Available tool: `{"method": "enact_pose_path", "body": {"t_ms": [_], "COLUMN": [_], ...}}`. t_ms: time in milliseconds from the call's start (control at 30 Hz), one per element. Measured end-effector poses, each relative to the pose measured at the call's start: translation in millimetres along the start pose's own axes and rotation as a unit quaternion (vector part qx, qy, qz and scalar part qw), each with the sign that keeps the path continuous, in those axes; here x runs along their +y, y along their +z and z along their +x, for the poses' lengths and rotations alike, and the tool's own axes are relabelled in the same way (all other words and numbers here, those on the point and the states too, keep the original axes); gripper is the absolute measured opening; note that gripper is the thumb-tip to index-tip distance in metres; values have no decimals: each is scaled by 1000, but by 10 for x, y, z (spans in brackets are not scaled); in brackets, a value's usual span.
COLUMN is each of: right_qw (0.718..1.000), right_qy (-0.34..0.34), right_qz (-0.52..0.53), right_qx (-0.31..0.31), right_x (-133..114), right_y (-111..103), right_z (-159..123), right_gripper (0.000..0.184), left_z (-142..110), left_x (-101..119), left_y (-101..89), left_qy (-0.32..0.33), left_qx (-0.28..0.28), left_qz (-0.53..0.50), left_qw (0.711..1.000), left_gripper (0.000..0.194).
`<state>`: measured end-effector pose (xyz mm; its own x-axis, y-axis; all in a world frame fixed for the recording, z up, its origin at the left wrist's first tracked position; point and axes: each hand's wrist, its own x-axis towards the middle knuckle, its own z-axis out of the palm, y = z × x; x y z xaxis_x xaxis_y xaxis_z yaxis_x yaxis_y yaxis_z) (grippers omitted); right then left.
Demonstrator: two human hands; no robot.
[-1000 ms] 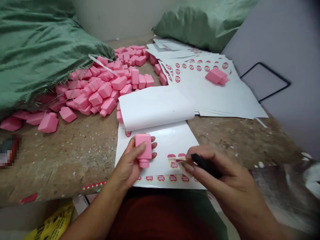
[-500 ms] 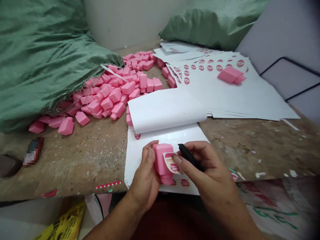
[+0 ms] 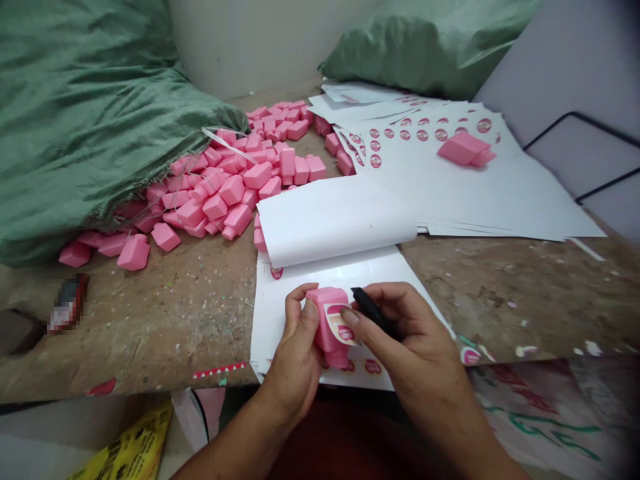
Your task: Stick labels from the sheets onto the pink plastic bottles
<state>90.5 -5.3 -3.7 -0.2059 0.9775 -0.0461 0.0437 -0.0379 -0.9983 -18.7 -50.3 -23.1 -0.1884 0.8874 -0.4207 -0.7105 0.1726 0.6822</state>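
Observation:
My left hand [image 3: 295,353] grips a pink plastic bottle [image 3: 324,319] with its cap pointing down and toward me. A round-topped red and cream label [image 3: 341,325] lies on the bottle's face, with its lower edge still curling away. My right hand [image 3: 407,340] touches that label with the fingertips while holding a slim black tool [image 3: 373,312], its tip partly hidden. Beneath both hands lies a white sheet of printed labels [image 3: 295,320], its upper part rolled back as a loose white fold [image 3: 335,220].
A heap of pink bottles [image 3: 235,190] spills from a green woven sack [image 3: 85,127] onto a worn wooden table [image 3: 150,327]. White label sheets [image 3: 480,193] spread at the right, with one pink bottle [image 3: 465,149] on them. Another green sack [image 3: 420,53] stands behind.
The label has gone from the sheet onto the bottle, carried there by my right hand. The bottle has moved right and tilted, and my left hand has shifted its grip around it.

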Motion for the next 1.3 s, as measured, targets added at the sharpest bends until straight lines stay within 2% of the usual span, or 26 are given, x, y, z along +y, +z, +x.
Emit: {"method": "enact_pose_path", "body": {"t_ms": [267, 500, 567, 633, 700, 767, 867, 933, 1100, 1200, 1300], "right_qw": [999, 992, 978, 952, 933, 946, 982, 992, 993, 994, 996], "right_qy": [-26, -46, -84, -142, -173, -137, -27, 9, 36, 46, 50], "right_qz": [-32, -121, -192, -272, -315, -292, -182, -115, -37, -32, -18], "right_qx": [9, -3, -3, 11, 22, 6, -37, -57, -106, -89, -71], "right_x": [5, 38, 72, 101, 111, 97, 53, 37, 93, 133, 139], "right_y": [15, 8, -11, -42, -84, -131, -181, -183, -102, -73, -87], "right_z": [4, -17, -18, -9, 12, 41, 85, 107, 161, 198, 206], "right_gripper": [11, 9, 10, 12, 15, 16, 21, 23, 24, 26, 27], "left_z": [-19, -86, -109, -121, -114, -94, -62, -54, -85, -111, -117], "left_x": [-31, 55, 79, 80, 61, 36, 16, 17, 40, 58, 69], "left_y": [-19, -1, 12, 15, 6, -7, -14, -12, -13, -28, -61], "left_qy": [-1, 30, 42, 47, 40, 28, 0, -17, -43, -64, -90], "left_qx": [-8, 18, 23, 24, 18, 14, 5, -3, -28, -36, -60], "left_qz": [21, 116, 137, 146, 141, 114, 47, 15, 13, 29, 5], "left_qw": [1000, 993, 989, 988, 989, 993, 999, 1000, 999, 997, 994], "left_gripper": [40, 49, 48, 48, 47, 46, 45, 44, 62, 72, 70]}}
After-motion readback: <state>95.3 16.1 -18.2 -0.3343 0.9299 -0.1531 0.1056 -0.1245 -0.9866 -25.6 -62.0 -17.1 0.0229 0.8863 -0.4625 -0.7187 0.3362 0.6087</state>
